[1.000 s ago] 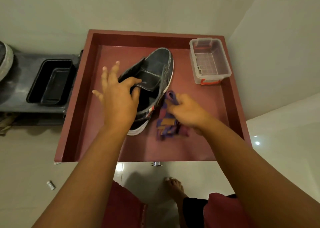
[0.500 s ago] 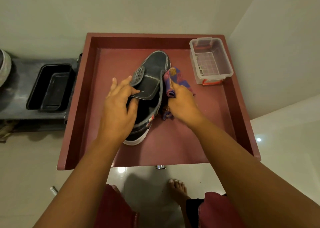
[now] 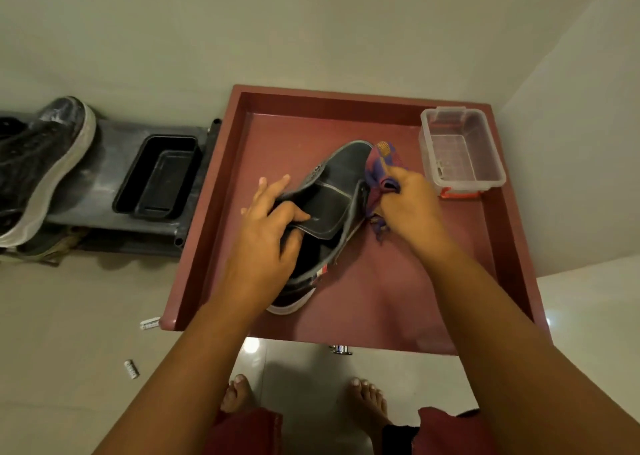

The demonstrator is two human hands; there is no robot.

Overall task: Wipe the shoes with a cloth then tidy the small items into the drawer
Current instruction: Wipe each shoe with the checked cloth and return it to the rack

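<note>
While the wipe step is in hand, counts run near to far. Two bare feet (image 3: 239, 394) on the floor, two small cylindrical items (image 3: 131, 369) lying loose left of them, likely the bits to tidy later. One red drawer (image 3: 207, 233) pulled open. One dark shoe (image 3: 332, 191) lies inside it, toe pointing away. Left hand (image 3: 266, 243) grips the shoe's tongue, thumb over it. Right hand (image 3: 408, 205) bunches one patterned cloth (image 3: 381, 164) against the shoe's right side near the toe. Hands apart, one each side of the shoe. Next move, my guess: drag the cloth along the upper, holding the shoe steady. One clear plastic box (image 3: 464, 153) at the drawer's far right corner. One black tray (image 3: 157, 177) and a second shoe (image 3: 41, 164) on the rack to the left.
</note>
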